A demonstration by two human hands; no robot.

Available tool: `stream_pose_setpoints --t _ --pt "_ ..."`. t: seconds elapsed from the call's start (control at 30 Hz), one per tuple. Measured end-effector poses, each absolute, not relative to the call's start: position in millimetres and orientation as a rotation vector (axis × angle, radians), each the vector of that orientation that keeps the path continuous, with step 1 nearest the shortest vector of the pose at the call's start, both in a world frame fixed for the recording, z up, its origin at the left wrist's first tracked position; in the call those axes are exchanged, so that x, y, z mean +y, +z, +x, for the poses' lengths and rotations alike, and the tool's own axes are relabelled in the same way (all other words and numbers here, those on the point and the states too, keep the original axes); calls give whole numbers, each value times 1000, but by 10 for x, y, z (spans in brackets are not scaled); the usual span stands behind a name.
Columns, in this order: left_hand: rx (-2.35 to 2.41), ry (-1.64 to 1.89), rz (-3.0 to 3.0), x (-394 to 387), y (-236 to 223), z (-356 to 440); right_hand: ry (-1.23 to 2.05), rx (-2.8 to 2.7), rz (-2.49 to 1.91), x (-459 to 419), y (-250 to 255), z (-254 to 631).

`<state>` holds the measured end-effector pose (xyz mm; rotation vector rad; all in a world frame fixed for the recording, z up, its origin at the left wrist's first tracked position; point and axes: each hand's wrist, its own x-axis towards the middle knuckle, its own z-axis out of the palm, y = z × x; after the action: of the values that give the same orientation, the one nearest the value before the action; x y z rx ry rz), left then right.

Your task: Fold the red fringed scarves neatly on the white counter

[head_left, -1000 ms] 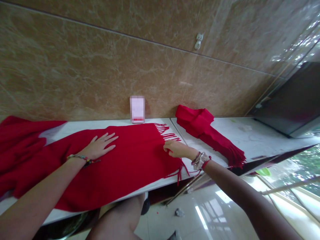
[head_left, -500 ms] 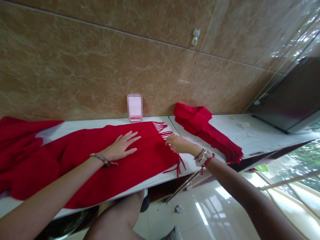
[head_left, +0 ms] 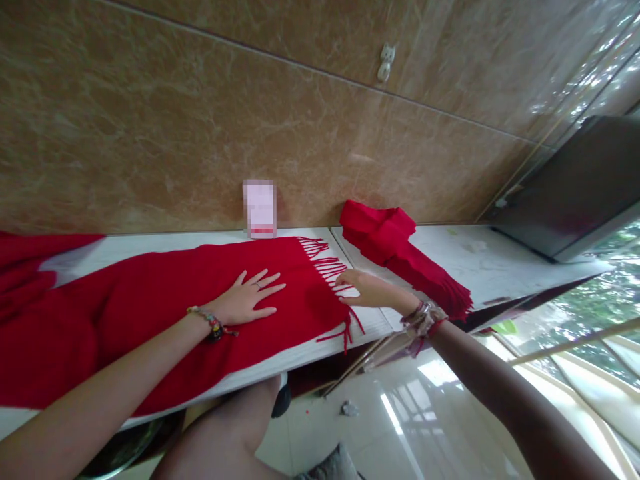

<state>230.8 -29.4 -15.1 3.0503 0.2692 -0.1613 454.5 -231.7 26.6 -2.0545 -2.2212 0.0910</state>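
Observation:
A long red scarf [head_left: 280, 313] lies spread along a narrow white counter [head_left: 165, 241], its fringed end pointing right. My left hand [head_left: 245, 300] rests flat on the cloth, fingers spread, with a ring on one finger. Over the fringe [head_left: 327, 268] at the scarf's right edge is my right hand [head_left: 367, 290], its fingers curled around some strands; the fingertips are partly hidden. A second red scarf [head_left: 400, 250], folded into a strip with its fringe toward me, lies farther right. The spread scarf bunches up at the far left.
A pale pink, blurred-out card or box [head_left: 261, 210] leans on the brown marbled wall [head_left: 200, 133]. A dark grey appliance [head_left: 565, 193] stands at the counter's right end. Below are an opened drawer or cabinet, my leg [head_left: 215, 427] and the shiny tiled floor [head_left: 390, 440].
My left hand has slid right across the scarf, toward its fringed end. My right hand has shifted from the cloth edge outward along the fringe. The view has moved slightly.

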Motion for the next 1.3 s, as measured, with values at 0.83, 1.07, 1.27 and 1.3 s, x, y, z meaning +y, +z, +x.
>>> stream_pose_setpoints --t 0.83,1.07,1.27,1.3 --pt "273 -128 3069 -169 -174 2209 -130 -2278 -2508 -2479 190 4648" --pt "273 -116 3052 -160 -180 2209 -147 -2253 -2125 -2330 230 4452" --pt "284 -158 3048 -228 -149 2206 -203 -2221 -2129 -2192 -132 4296" --pt "279 -181 3041 -259 -132 2215 -210 -2220 -2174 -2227 -179 4325"
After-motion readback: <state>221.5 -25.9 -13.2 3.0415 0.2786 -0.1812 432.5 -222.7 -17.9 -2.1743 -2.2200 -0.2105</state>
